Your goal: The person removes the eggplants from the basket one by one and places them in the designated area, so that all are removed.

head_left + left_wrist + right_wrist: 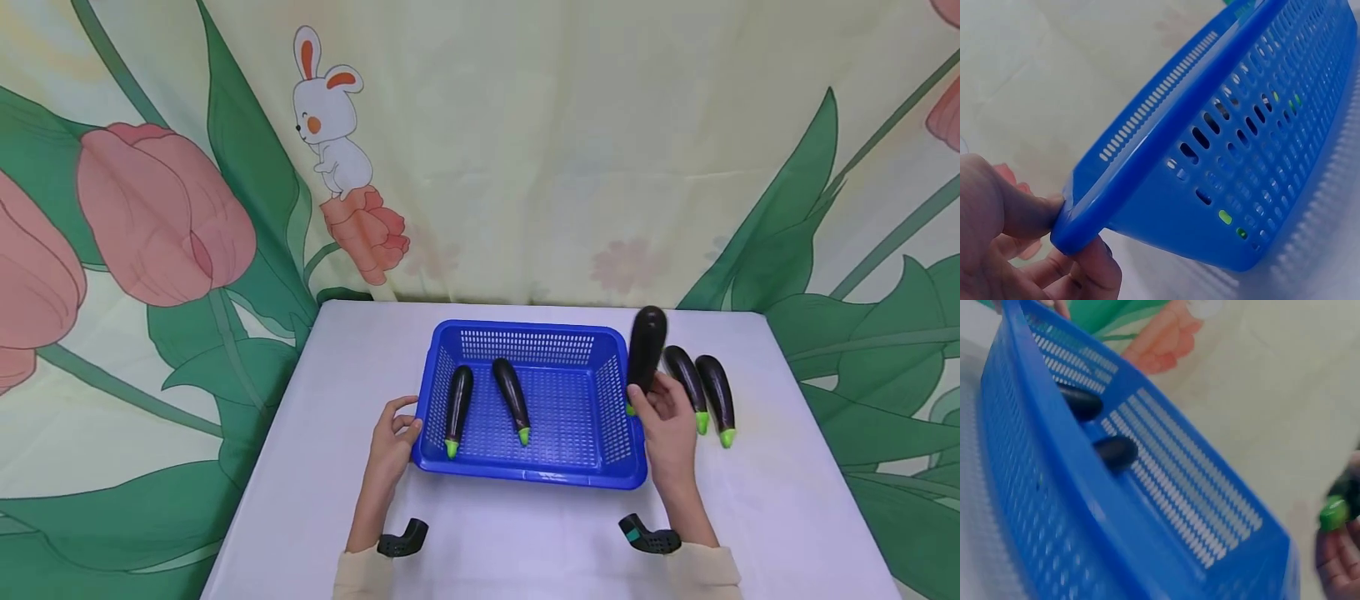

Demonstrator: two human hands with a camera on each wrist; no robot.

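Note:
A blue perforated basket [525, 479] stands on the white table, with one eggplant [459, 404] at its left and another eggplant [512, 396] near its middle. My left hand [392, 442] pinches the basket's left rim; in the left wrist view the thumb of that hand [1029, 244] lies on top of the rim and fingers lie under it. Over the basket's right edge, my right hand [670, 429] holds a third eggplant [647, 350] near its green end, the dark end pointing away. The right wrist view shows that green tip [1334, 514] between the fingers.
Two more eggplants, one [686, 383] beside the right hand and the other [716, 396] just right of it, lie on the white table [780, 500]. A printed curtain [525, 167] hangs behind the table.

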